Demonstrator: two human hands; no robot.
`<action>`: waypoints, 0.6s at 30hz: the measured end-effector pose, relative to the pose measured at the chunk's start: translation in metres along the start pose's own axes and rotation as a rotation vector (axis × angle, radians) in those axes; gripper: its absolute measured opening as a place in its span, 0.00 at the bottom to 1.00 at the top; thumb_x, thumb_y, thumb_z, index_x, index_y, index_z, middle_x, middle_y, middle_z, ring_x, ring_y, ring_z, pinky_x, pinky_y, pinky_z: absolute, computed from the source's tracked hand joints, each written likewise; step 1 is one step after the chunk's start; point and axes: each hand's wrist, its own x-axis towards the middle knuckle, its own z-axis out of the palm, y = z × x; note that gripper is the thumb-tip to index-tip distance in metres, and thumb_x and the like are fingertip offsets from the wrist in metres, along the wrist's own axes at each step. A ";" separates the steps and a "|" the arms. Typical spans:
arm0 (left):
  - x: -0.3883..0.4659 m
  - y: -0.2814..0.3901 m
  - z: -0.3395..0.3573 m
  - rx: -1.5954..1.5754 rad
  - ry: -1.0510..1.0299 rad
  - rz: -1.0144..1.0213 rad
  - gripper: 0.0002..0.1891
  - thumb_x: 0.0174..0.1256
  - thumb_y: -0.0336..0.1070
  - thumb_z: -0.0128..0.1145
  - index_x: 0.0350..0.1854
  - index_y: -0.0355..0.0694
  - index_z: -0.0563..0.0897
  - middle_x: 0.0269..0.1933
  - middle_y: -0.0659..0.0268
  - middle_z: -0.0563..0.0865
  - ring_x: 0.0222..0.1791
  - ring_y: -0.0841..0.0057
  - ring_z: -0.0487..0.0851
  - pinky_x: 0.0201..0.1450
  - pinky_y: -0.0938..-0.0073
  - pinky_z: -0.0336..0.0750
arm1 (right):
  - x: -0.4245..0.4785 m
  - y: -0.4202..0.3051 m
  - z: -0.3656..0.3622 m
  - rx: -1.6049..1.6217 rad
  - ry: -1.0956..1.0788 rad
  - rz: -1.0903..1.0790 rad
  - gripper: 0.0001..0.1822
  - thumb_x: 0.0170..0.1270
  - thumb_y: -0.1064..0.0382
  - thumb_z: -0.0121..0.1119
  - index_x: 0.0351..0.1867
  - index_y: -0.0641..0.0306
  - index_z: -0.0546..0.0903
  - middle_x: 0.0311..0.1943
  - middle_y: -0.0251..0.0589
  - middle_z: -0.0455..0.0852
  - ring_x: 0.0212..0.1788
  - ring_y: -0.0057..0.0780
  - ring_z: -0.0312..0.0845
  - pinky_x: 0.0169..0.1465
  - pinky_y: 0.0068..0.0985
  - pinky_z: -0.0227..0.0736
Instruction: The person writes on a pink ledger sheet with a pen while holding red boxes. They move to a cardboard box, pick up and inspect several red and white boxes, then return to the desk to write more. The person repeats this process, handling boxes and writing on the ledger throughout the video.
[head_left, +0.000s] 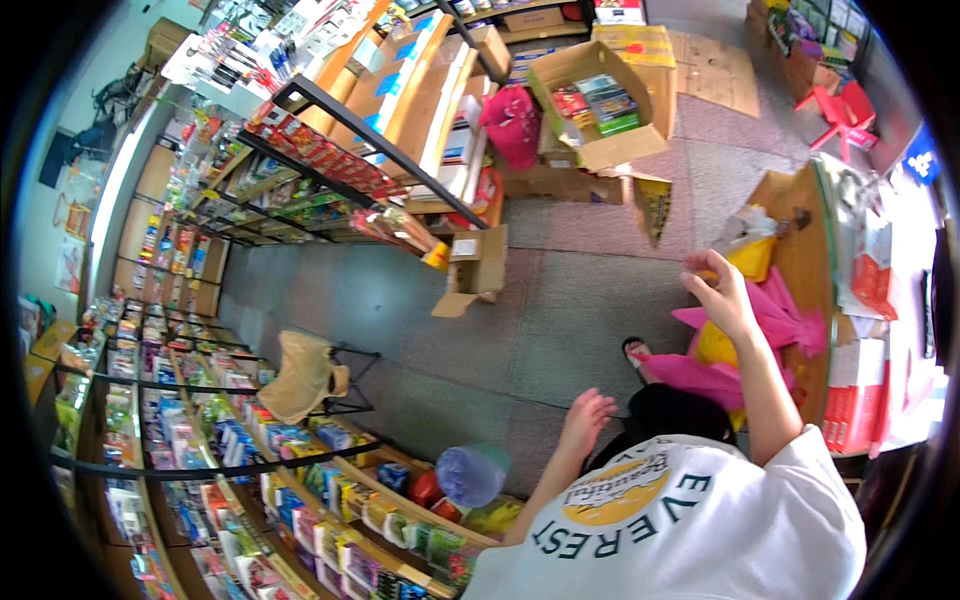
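My right hand (720, 289) is raised over the pink plastic bags (765, 315) beside the wooden counter, its thumb and fingers apart with nothing between them. My left hand (586, 421) is held out low over the tiled floor, fingers spread and empty. Near my right hand lies a yellow bag (752, 257) with a clear plastic bag (744, 225) against it. The pink bags, with yellow showing among them, hang beside my leg. My foot in a dark sandal (637, 351) shows below.
Shelves of packaged goods (315, 487) curve along the left and bottom. A folding chair (300, 379) stands by them. An open carton of boxes (600, 112) is ahead, and a smaller empty carton (480, 262) sits by the rack. At right is the glass-topped wooden counter (810, 225); a red stool (844, 116) stands beyond.
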 end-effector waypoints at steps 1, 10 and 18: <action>0.000 0.015 0.009 0.075 -0.017 -0.007 0.23 0.65 0.36 0.48 0.62 0.40 0.62 0.48 0.56 0.81 0.43 0.71 0.80 0.44 0.74 0.73 | 0.010 0.020 0.010 0.011 -0.036 0.008 0.17 0.52 0.61 0.62 0.42 0.68 0.78 0.37 0.42 0.83 0.40 0.25 0.77 0.42 0.23 0.73; 0.067 0.120 -0.021 0.162 0.328 0.067 0.18 0.66 0.39 0.50 0.56 0.41 0.71 0.43 0.63 0.83 0.40 0.78 0.81 0.38 0.82 0.71 | 0.131 0.050 0.083 -0.020 -0.362 0.096 0.18 0.52 0.62 0.62 0.43 0.70 0.77 0.32 0.45 0.84 0.38 0.31 0.81 0.45 0.27 0.75; 0.124 0.228 -0.013 0.345 0.299 0.224 0.16 0.66 0.37 0.51 0.55 0.40 0.71 0.44 0.62 0.83 0.41 0.78 0.81 0.41 0.82 0.72 | 0.245 0.037 0.127 0.020 -0.412 0.113 0.19 0.52 0.60 0.62 0.43 0.69 0.77 0.33 0.46 0.84 0.38 0.33 0.81 0.44 0.28 0.75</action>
